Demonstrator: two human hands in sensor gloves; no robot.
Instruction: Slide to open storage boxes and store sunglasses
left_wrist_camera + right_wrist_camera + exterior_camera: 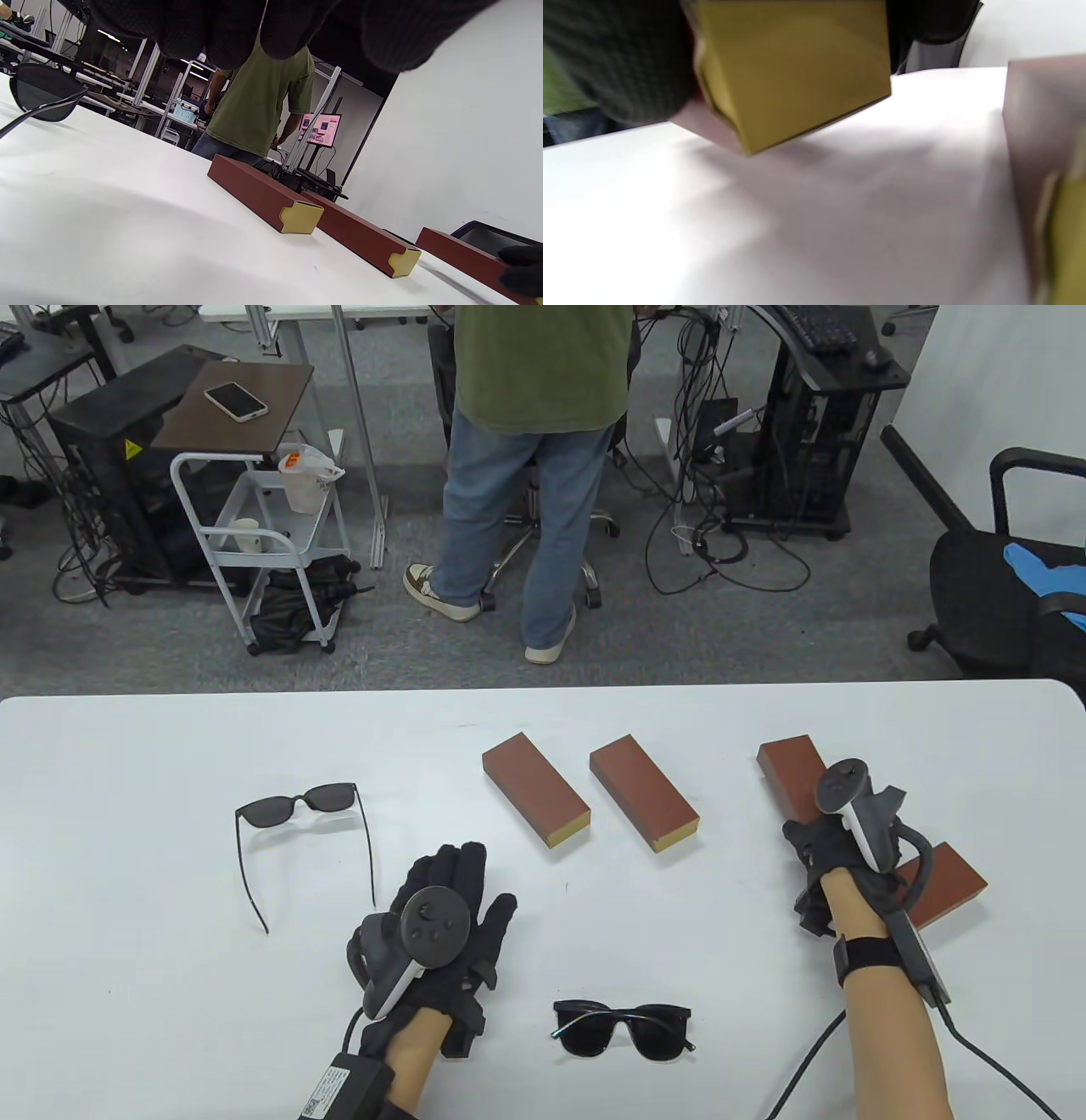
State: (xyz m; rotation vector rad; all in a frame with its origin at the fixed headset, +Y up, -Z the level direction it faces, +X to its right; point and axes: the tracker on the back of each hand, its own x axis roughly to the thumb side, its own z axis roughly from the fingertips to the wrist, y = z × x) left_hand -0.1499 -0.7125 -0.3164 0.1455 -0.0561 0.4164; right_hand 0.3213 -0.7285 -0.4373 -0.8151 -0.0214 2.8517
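Note:
Four brown storage boxes with gold ends lie on the white table (pixel 170 746). Two sit side by side in the middle (pixel 534 799) (pixel 643 803). My right hand (pixel 808 848) grips the third box (pixel 789 768); in the right wrist view its gold near end (pixel 793 72) is tilted up off the table, with my gloved fingers (pixel 615 55) around it. The fourth box (pixel 942 886) lies beside my right wrist. My left hand (pixel 462 891) rests flat and open, holding nothing. Unfolded sunglasses (pixel 297 806) lie to its left, folded sunglasses (pixel 622 1027) to its lower right.
A person in a green shirt (pixel 543 364) stands beyond the table's far edge. A black office chair (pixel 1010 585) is at the far right, a white trolley (pixel 254 534) at the far left. Glove cables trail off the table's near edge.

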